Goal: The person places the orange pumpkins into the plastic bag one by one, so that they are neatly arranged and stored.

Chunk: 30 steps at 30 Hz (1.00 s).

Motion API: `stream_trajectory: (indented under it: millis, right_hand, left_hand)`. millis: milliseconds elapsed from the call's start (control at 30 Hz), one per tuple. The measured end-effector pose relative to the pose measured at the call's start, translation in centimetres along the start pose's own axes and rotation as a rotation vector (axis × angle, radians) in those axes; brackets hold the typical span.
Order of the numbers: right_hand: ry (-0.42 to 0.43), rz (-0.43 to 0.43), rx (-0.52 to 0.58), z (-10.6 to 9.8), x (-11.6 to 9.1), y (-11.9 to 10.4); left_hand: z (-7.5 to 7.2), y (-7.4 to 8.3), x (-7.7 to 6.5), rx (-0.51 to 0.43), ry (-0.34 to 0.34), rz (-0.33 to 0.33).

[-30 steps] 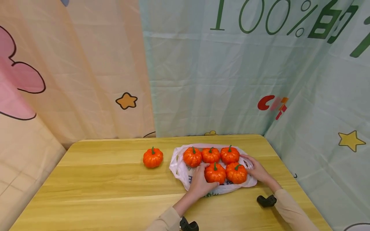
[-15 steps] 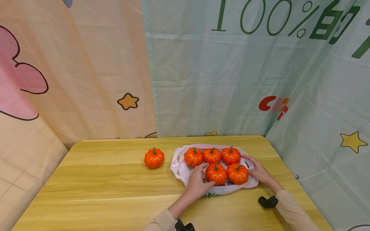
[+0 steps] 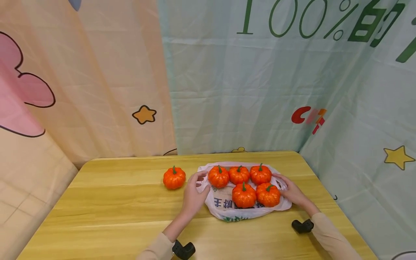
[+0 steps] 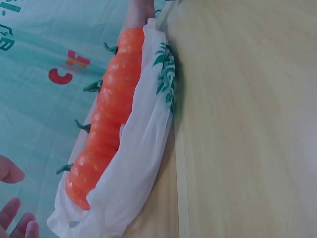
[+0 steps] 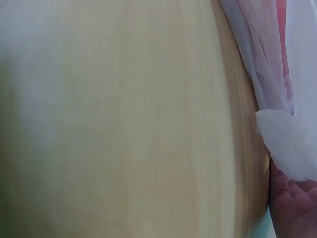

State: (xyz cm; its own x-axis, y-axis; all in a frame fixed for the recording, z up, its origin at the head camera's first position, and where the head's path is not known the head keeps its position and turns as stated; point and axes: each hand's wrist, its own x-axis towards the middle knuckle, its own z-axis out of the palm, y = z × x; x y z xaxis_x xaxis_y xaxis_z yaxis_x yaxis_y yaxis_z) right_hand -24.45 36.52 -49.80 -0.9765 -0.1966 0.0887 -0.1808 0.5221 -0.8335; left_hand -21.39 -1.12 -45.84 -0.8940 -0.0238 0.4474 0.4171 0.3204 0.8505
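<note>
Several small orange pumpkins with green stems lie on a white plastic bag (image 3: pixel 224 215) in the head view. Three form the back row, including the back-left pumpkin (image 3: pixel 218 177); the front-left pumpkin (image 3: pixel 244 195) and front-right pumpkin (image 3: pixel 268 195) sit before them. My left hand (image 3: pixel 194 195) is at the bag's left edge, thumb and fingers spread beside the back-left pumpkin, gripping nothing. At the right edge my right hand (image 3: pixel 293 193) rests with extended fingers against the bag, close to the right-hand pumpkins. Its fingertips are partly covered by plastic in the right wrist view.
A lone pumpkin (image 3: pixel 174 178) stands on the wooden table (image 3: pixel 107 206), left of the bag and near my left hand. Printed cloth (image 3: pixel 227 90) hangs behind the table and along its right side. A black device (image 3: pixel 183 250) is strapped at the left wrist.
My left hand has left the front-left pumpkin and moved left and back to the bag's left edge, uncovering the bag's print. The right hand stays in place; the pumpkins have hardly shifted.
</note>
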Motion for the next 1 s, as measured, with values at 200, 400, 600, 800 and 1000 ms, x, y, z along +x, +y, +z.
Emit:
stream_trajectory:
  millis: [200,400,600,800,1000]
  right_hand:
    - [-0.004,0.002,-0.012,-0.3,0.3,0.4]
    - [-0.012,-0.004,-0.017,-0.4,0.4,0.6]
    - [-0.013,-0.004,-0.017,-0.5,0.4,0.6]
    - [-0.008,-0.01,-0.032,-0.5,0.4,0.5]
    - [-0.016,-0.003,-0.031,-0.3,0.2,0.3]
  left_hand:
    - [-2.9,-1.4,1.0,0.066,0.058,0.016]
    - [-5.2,-3.5,1.7,0.154,0.158,0.063]
    - [-7.0,-5.5,2.5,0.167,0.228,0.116]
    - [-8.2,-6.9,2.9,0.147,0.152,-0.086]
    - [-8.8,-7.8,2.8,0.109,0.084,-0.291]
